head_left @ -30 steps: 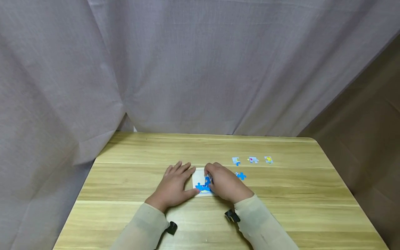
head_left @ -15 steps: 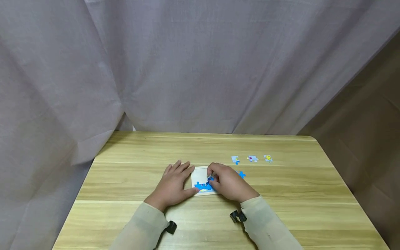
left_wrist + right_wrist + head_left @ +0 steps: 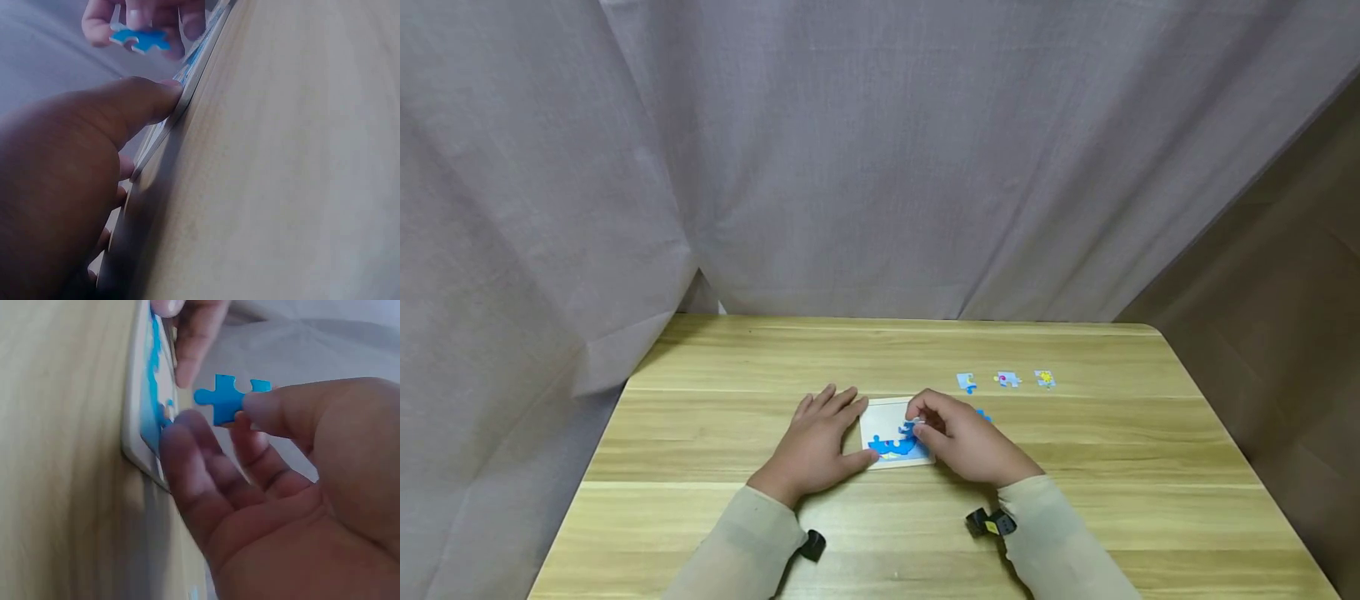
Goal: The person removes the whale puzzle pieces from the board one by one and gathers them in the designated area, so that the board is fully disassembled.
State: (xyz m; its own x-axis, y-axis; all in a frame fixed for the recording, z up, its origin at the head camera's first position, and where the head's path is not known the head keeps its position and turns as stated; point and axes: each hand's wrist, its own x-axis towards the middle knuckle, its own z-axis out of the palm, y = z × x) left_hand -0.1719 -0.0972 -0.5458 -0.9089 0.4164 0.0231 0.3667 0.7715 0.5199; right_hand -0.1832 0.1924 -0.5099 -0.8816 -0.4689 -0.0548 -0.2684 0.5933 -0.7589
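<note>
My right hand (image 3: pixel 962 437) pinches a blue jigsaw piece (image 3: pixel 225 400) between thumb and finger, held just above the right side of a puzzle tray (image 3: pixel 880 412). The tray is shallow and pale with a light rim. Along its near edge lies a row of fitted blue pieces (image 3: pixel 889 447); the far part shows bare board. My left hand (image 3: pixel 816 450) lies spread at the tray's left side, its thumb resting on the near left corner. In the left wrist view that thumb (image 3: pixel 150 97) presses on the tray's edge.
Three loose jigsaw pieces lie in a row beyond the right hand: a pale one (image 3: pixel 967 382), one with a pink spot (image 3: pixel 1007 380) and one with a yellow flower (image 3: pixel 1044 378). Another blue piece (image 3: pixel 984 415) is mostly hidden behind the right hand. A grey curtain (image 3: pixel 850 167) hangs behind the wooden table (image 3: pixel 737 358).
My right hand has lifted slightly and drawn to the right with the blue jigsaw piece, uncovering more of the fitted row. The left hand has stayed in place.
</note>
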